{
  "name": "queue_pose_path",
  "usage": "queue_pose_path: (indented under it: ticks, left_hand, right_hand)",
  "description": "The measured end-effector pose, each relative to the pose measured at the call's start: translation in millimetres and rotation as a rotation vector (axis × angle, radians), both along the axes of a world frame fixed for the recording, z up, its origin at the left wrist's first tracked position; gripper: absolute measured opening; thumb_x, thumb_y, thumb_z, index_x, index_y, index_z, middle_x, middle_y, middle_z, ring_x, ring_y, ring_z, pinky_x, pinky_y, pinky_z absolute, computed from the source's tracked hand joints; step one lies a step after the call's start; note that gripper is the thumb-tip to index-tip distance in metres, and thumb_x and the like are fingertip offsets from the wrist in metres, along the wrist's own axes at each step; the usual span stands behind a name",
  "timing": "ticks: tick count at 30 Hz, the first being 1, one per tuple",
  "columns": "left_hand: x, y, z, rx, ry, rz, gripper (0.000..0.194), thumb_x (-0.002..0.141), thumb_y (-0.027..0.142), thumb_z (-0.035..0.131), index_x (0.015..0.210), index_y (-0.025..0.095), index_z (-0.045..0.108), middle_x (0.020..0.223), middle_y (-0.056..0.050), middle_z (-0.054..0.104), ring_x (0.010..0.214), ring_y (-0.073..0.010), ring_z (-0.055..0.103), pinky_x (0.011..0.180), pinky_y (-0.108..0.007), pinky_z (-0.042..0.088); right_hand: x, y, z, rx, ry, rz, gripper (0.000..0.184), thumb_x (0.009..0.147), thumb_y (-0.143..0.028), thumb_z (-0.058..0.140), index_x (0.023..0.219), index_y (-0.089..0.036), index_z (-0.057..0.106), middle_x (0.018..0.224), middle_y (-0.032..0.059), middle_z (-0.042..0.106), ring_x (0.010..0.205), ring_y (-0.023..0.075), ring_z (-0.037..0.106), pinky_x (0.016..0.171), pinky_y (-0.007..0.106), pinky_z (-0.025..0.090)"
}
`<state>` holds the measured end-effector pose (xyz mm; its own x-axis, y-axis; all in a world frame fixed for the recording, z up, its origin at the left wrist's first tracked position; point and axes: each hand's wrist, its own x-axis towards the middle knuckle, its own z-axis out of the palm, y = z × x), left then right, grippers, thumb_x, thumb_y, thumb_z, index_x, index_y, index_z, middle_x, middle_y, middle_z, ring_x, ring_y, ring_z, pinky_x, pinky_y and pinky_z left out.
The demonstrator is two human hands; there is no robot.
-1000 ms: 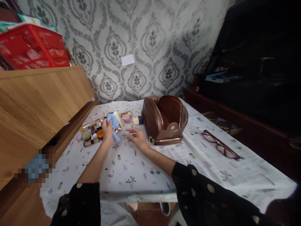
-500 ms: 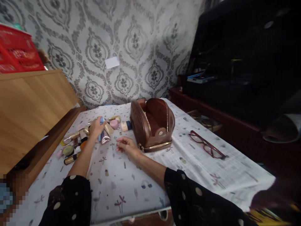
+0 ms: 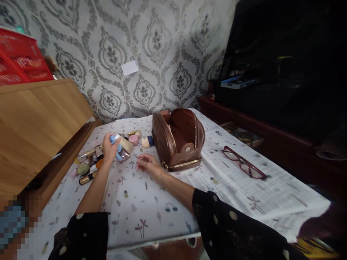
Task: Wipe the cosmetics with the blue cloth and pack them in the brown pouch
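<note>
On the left, my left hand (image 3: pixel 110 147) is closed on a light-blue item (image 3: pixel 118 156) whose exact kind I cannot make out. Beside it are a beige tube (image 3: pixel 125 144) and a shiny pinkish packet, partly covered. My right hand (image 3: pixel 148 166) hovers over the cloth with loosely bent fingers, apart and holding nothing visible. Just right of it stands a brown toiletry bag (image 3: pixel 165 141), unzipped with its mouth open. A pink jar (image 3: pixel 133 140) and a cream jar with a dark blue lid (image 3: pixel 146 141) stand between the left hand and the bag.
Several cosmetics lie left of my left wrist, among them a gold-and-black tube (image 3: pixel 87 178) and a green round pot (image 3: pixel 82 169). Red-framed glasses (image 3: pixel 244 163) rest on the patterned tablecloth (image 3: pixel 151 224). A wooden panel (image 3: pixel 40 126) borders the left; a black screen (image 3: pixel 287 54) stands right.
My left hand has turned and lifted slightly, showing more of the light-blue item. My right hand stays beside the bag. The view has shifted a little.
</note>
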<state>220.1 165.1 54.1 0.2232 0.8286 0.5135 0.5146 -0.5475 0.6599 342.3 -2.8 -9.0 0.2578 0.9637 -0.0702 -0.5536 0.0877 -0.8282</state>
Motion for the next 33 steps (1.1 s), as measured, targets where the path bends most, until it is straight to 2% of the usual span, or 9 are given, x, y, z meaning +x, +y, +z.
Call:
queue_pose_path:
  ticks: [4,6,8,10,14,17,19,26,33]
  left_hand:
    - [-2.4,-30.4,-1.3,-0.21,-0.444,-0.118,0.042,0.069,0.046,0.072,0.097,0.022,0.052,0.069,0.006,0.05,0.051,-0.0105,0.048,0.048,-0.022,0.04]
    - [-1.7,-47.5,-9.1,-0.332,-0.517,-0.205,0.043,0.067,0.048,0.075,0.094,0.022,0.054,0.066,0.007,0.048,0.047,-0.0085,0.044,0.044,-0.021,0.037]
    - [-0.5,-61.1,-22.2,-0.401,-0.513,-0.261,0.039,0.071,0.052,0.073,0.09,0.021,0.056,0.065,0.007,0.047,0.048,-0.0083,0.044,0.045,-0.02,0.037]
    - [0.4,-68.6,-36.9,-0.408,-0.505,-0.256,0.039,0.076,0.056,0.069,0.086,0.021,0.058,0.065,0.006,0.047,0.052,-0.0089,0.045,0.047,-0.02,0.037]
    - [-0.5,-68.7,-53.7,-0.381,-0.488,-0.243,0.042,0.078,0.06,0.067,0.09,0.02,0.064,0.074,0.003,0.057,0.068,-0.0129,0.054,0.06,-0.021,0.043]
    - [-2.5,-65.5,-53.7,-0.356,-0.452,-0.311,0.045,0.083,0.062,0.061,0.102,0.021,0.068,0.082,0.0,0.062,0.079,-0.016,0.058,0.069,-0.024,0.046]
    - [-3.6,-64.2,-52.4,-0.345,-0.423,-0.366,0.048,0.086,0.063,0.057,0.102,0.02,0.069,0.08,-0.001,0.062,0.077,-0.0165,0.058,0.068,-0.024,0.046]
    - [-4.6,-62.0,-52.1,-0.332,-0.392,-0.377,0.047,0.088,0.064,0.054,0.083,0.018,0.065,0.067,0.002,0.054,0.063,-0.0134,0.049,0.059,-0.024,0.042]
    - [-4.7,-57.8,-57.9,-0.364,-0.341,-0.365,0.05,0.089,0.065,0.05,0.076,0.018,0.061,0.063,0.002,0.053,0.058,-0.0127,0.049,0.054,-0.023,0.041]
  right_hand:
    - [0.4,0.5,-0.1,-0.006,0.046,-0.016,0.04,0.067,-0.031,0.084,0.098,-0.02,0.06,0.078,-0.0017,0.066,0.067,0.0148,0.071,0.054,0.021,0.049]
    - [0.1,-0.1,0.2,0.01,0.065,-0.005,0.045,0.068,-0.035,0.084,0.103,-0.021,0.06,0.084,0.0002,0.069,0.072,0.0165,0.072,0.055,0.022,0.051]
    - [-0.1,-1.0,-0.1,0.038,0.063,0.025,0.045,0.069,-0.038,0.084,0.103,-0.019,0.062,0.087,0.0021,0.071,0.071,0.017,0.072,0.053,0.022,0.052]
    - [0.3,-1.6,-1.0,0.055,0.045,0.053,0.041,0.07,-0.039,0.084,0.099,-0.017,0.065,0.084,0.0037,0.072,0.067,0.0167,0.07,0.051,0.022,0.052]
    - [2.2,-1.7,-2.2,0.045,0.023,0.068,0.034,0.071,-0.034,0.084,0.093,-0.015,0.067,0.082,0.0043,0.073,0.062,0.0147,0.068,0.048,0.02,0.05]
    - [3.8,-2.6,-1.0,0.036,0.018,0.092,0.03,0.073,-0.032,0.083,0.093,-0.015,0.068,0.08,0.0042,0.073,0.059,0.0139,0.067,0.048,0.02,0.051]
    - [4.5,-4.0,0.1,0.029,0.012,0.11,0.027,0.074,-0.031,0.082,0.092,-0.014,0.069,0.078,0.0043,0.073,0.058,0.0139,0.067,0.048,0.021,0.051]
    - [3.2,-8.2,1.5,0.029,-0.024,0.138,0.026,0.074,-0.032,0.083,0.087,-0.013,0.07,0.076,0.0045,0.072,0.059,0.0127,0.066,0.048,0.02,0.049]
    - [1.5,-9.3,1.8,0.015,-0.044,0.118,0.032,0.067,-0.033,0.087,0.086,-0.013,0.07,0.072,0.0023,0.071,0.058,0.0129,0.066,0.051,0.021,0.048]
